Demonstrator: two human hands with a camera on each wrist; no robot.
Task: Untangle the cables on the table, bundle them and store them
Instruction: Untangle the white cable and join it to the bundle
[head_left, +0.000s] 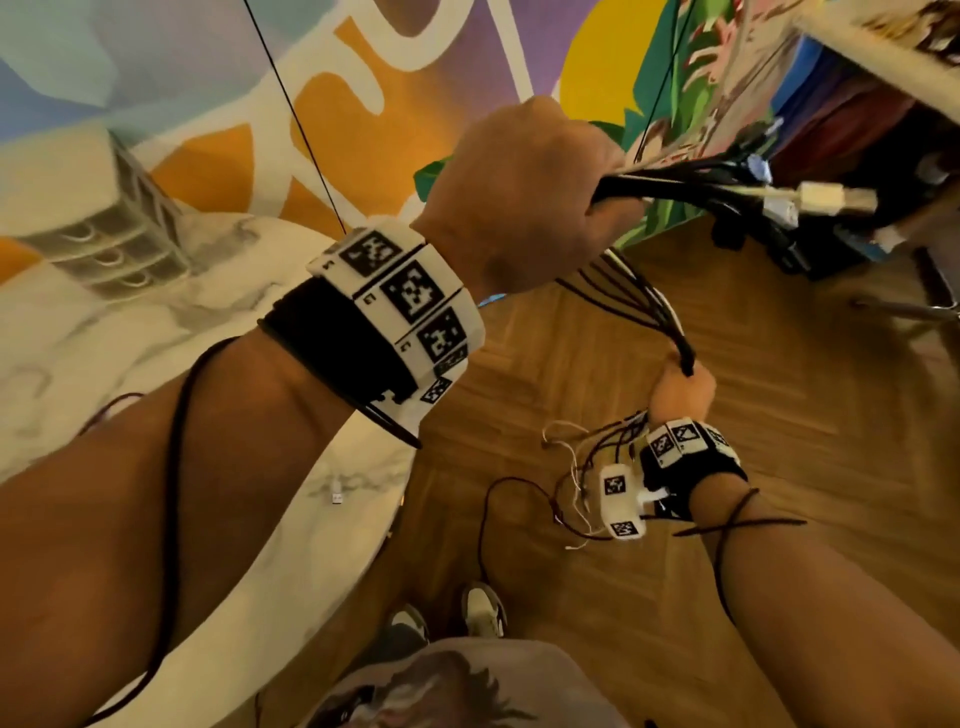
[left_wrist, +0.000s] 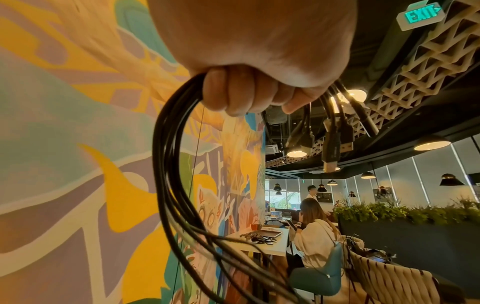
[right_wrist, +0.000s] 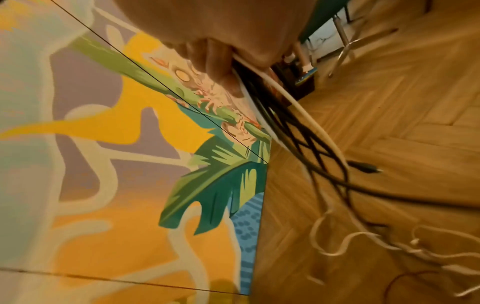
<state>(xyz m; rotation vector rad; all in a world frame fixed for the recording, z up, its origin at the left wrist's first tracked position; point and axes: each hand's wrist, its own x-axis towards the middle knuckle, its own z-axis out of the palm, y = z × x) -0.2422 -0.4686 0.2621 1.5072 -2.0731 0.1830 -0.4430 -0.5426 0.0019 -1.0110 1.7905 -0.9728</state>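
My left hand (head_left: 524, 202) is raised high and grips a bundle of black and white cables (head_left: 639, 291) near their plug ends (head_left: 810, 200), which stick out to the right. In the left wrist view the fingers (left_wrist: 233, 92) curl round the black strands (left_wrist: 171, 164), with the plugs (left_wrist: 335, 144) dangling beyond. Lower down, my right hand (head_left: 680, 389) grips the same bundle further along. Its loose tails (head_left: 571, 467) hang below over the floor. The right wrist view shows fingers (right_wrist: 215, 63) closed round black and white cables (right_wrist: 298, 127) trailing down to the wooden floor.
A marble table (head_left: 104, 374) lies at the left with a small white adapter (head_left: 336, 492) on it and a grey drawer unit (head_left: 104, 234) behind. A painted mural wall (head_left: 363, 78) stands ahead. Wooden floor (head_left: 779, 415), chairs and another table (left_wrist: 262, 242) with a seated person are to the right.
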